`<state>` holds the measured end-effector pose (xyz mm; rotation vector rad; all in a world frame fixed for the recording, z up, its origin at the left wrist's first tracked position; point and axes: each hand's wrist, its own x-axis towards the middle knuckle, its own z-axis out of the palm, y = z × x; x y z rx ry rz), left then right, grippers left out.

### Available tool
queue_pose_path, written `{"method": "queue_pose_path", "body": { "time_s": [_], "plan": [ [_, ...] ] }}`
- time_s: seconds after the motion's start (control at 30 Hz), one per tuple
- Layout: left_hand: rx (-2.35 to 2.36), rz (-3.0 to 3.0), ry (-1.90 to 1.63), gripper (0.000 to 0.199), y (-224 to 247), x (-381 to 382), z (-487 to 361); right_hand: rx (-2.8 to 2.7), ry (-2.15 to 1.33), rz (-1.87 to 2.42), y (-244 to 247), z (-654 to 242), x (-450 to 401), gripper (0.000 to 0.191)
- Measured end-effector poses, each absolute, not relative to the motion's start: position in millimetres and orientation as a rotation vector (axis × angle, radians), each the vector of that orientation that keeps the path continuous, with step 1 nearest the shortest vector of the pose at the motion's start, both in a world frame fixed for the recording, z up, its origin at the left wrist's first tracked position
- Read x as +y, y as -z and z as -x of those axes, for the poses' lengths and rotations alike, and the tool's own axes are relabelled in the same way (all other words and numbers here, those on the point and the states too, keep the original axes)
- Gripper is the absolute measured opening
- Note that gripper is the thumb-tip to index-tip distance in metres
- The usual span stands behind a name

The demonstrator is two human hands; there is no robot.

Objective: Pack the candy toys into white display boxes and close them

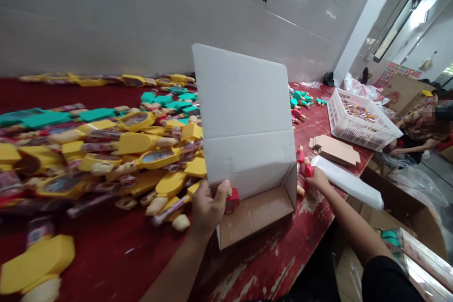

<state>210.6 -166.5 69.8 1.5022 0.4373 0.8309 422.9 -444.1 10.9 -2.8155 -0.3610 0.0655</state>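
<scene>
An open cardboard box, white on its raised lid and brown inside, stands in front of me on the red table. My left hand is at the box's left side, its fingers closed around a small red toy at the edge of the opening. Right of the box, my right hand is closed on another small red toy. More red pieces lie just beyond that hand. The box floor that shows has nothing on it.
Yellow toys and teal toys cover the table to the left. At right are flat brown cartons, a white plastic roll or bag and a white basket of small packets. Another person sits beyond.
</scene>
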Motion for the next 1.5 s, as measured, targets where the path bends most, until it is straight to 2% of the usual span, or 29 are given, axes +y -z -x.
{"method": "queue_pose_path", "body": {
  "time_s": [0.07, 0.17, 0.23, 0.33, 0.43, 0.6, 0.7, 0.73, 0.8, 0.9, 1.07, 1.2, 1.33, 1.43, 1.5],
  "plan": [
    [0.444, -1.498, -0.823, 0.035, -70.2, -166.4, -209.8, -0.439, 0.004, 2.884, -9.4, -409.3, -443.0, 0.041],
    [0.450, -1.487, -0.798, 0.035, -69.6, -166.6, -209.6, -0.600, 0.046, 2.952, -2.9, -389.8, -445.6, 0.055],
    [0.443, -1.475, -0.793, 0.034, -68.9, -166.6, -210.1, -0.706, 0.025, 2.963, 0.5, -383.1, -449.7, 0.058],
    [0.440, -1.469, -0.811, 0.034, -68.7, -167.1, -210.6, -0.784, 0.018, 2.951, -0.7, -384.5, -457.2, 0.050],
    [0.439, -1.465, -0.827, 0.031, -70.3, -167.9, -210.1, -0.778, 0.074, 2.900, -10.7, -390.8, -466.8, 0.032],
    [0.396, -1.467, -0.781, 0.030, -73.3, -166.1, -207.5, -0.574, 0.466, 2.691, -53.0, -373.2, -481.6, 0.011],
    [0.391, -1.459, -0.756, 0.031, -74.1, -163.6, -206.9, -0.469, 0.682, 2.333, -88.1, -332.6, -461.4, 0.005],
    [0.389, -1.453, -0.750, 0.031, -74.2, -163.0, -206.9, -0.446, 0.710, 1.975, -96.9, -315.3, -446.0, 0.008],
    [0.388, -1.441, -0.743, 0.032, -74.2, -162.2, -207.1, -0.515, 0.543, 1.441, -103.8, -280.1, -404.9, 0.016],
    [0.370, -1.432, -0.736, 0.032, -74.2, -162.5, -207.4, -0.660, 0.382, 1.198, -85.6, -240.7, -337.4, 0.018],
    [0.320, -1.438, -0.757, 0.032, -74.2, -164.4, -206.6, -0.912, 0.338, 1.248, -43.2, -231.7, -285.7, 0.016],
    [0.295, -1.438, -0.772, 0.030, -72.7, -166.1, -206.7, -0.877, 0.308, 1.516, -46.4, -246.3, -281.3, 0.017],
    [0.270, -1.378, -0.781, 0.029, -67.2, -167.9, -209.8, -0.892, 0.504, 1.659, -50.0, -244.0, -262.0, 0.016],
    [0.112, -1.169, -0.793, 0.038, -62.6, -169.5, -214.0, -1.038, 0.565, 1.710, -49.1, -234.6, -255.5, 0.020],
    [0.041, -1.023, -0.880, 0.050, -61.7, -169.6, -215.7, -1.116, 0.518, 1.742, -53.1, -237.3, -270.0, 0.030]
  ]
}}
